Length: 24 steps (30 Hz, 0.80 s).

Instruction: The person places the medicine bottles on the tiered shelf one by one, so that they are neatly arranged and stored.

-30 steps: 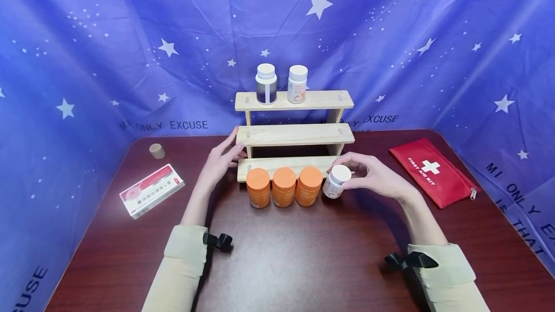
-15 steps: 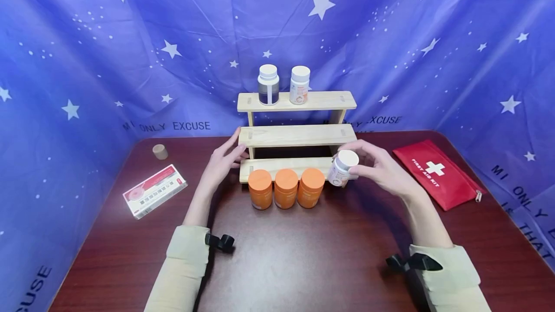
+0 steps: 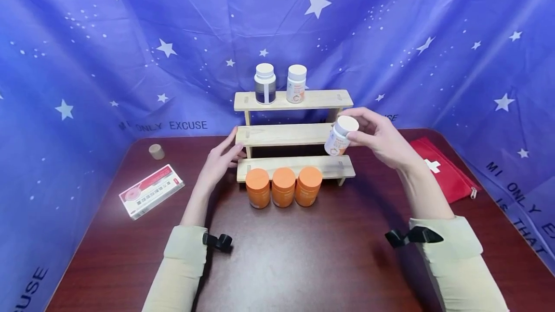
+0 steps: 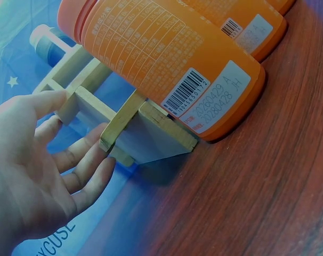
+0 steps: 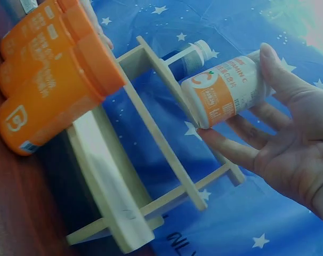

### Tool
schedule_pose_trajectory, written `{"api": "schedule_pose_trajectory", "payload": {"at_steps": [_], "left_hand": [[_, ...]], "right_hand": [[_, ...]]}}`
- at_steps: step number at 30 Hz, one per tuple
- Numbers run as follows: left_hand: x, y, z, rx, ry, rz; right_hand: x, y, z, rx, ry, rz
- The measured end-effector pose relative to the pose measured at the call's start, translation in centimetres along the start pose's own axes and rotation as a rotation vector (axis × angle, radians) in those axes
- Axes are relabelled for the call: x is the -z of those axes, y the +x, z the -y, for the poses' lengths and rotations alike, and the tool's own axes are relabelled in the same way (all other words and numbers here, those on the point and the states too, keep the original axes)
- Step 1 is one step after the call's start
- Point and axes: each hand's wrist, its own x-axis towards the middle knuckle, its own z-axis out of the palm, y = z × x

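Note:
My right hand (image 3: 379, 136) holds a white vitamin C bottle (image 3: 338, 139) between thumb and fingers, tilted, in front of the right end of the middle step of a three-step wooden rack (image 3: 284, 135). The right wrist view shows the bottle's orange-and-white label (image 5: 220, 93). At the rack's left end my left hand (image 3: 218, 162) rests with loosely bent fingers touching its side; in the left wrist view these fingers (image 4: 89, 160) lie along the wood without wrapping round it. Three orange jars (image 3: 283, 188) stand in a row before the lowest step.
On the top step stand a dark-labelled white bottle (image 3: 265, 84) and another white bottle (image 3: 297, 84). A medicine box (image 3: 151, 190) and a small round wooden piece (image 3: 156, 151) lie at the left. The red first aid pouch (image 3: 451, 177) lies at the right, partly behind my right arm.
My right hand has lifted the white vitamin C bottle from beside the orange jars up to the height of the middle step. The left hand stays at the rack's side.

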Motion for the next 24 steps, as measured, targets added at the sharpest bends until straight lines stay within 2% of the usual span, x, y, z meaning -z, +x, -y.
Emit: {"api": "schedule_pose_trajectory", "payload": {"at_steps": [4, 7, 12, 20, 24], "left_hand": [[0.1, 0.8, 1.6, -0.007, -0.002, -0.011], [0.1, 1.1, 2.2, -0.021, 0.016, -0.019], [0.1, 1.1, 2.3, -0.043, 0.022, -0.022], [0.2, 1.2, 2.3, -0.037, 0.027, -0.023], [0.2, 1.1, 2.2, -0.036, 0.02, -0.019]], "right_hand": [[0.4, 1.1, 0.9, -0.045, 0.09, -0.019], [0.6, 1.9, 1.7, -0.074, 0.114, -0.059], [1.1, 3.2, 2.6, -0.094, 0.109, -0.091], [1.5, 5.7, 3.3, -0.097, 0.087, -0.095], [1.5, 7.0, 3.6, -0.101, 0.037, -0.118]]}}
